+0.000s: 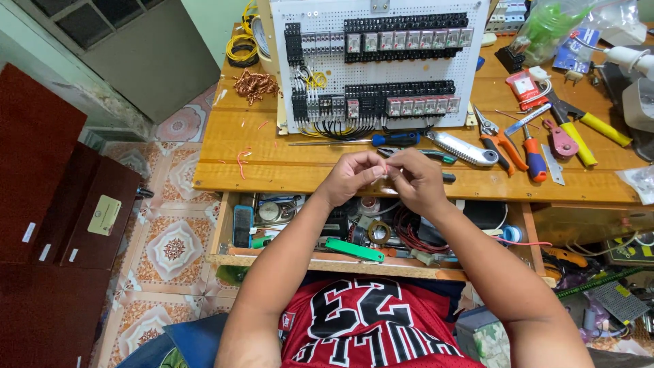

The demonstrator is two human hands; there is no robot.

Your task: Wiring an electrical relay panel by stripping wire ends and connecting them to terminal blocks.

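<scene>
Head view: left hand (351,176) and right hand (417,178) meet at frame centre over the bench (272,167) edge, fingertips of both pinched together on something too small to tell. Just above lie a screwdriver (368,140) and knife (463,150); relay panel (378,61) stands at top centre.

A white perforated panel (381,65) carries black and grey relay blocks on a honey-coloured wooden bench (272,167). A blue-handled screwdriver (395,138) lies by orange-handled pliers (503,146). The floor tiles (174,249) show orange floral medallions. The red jersey (368,327) bears black-and-white lettering.
</scene>
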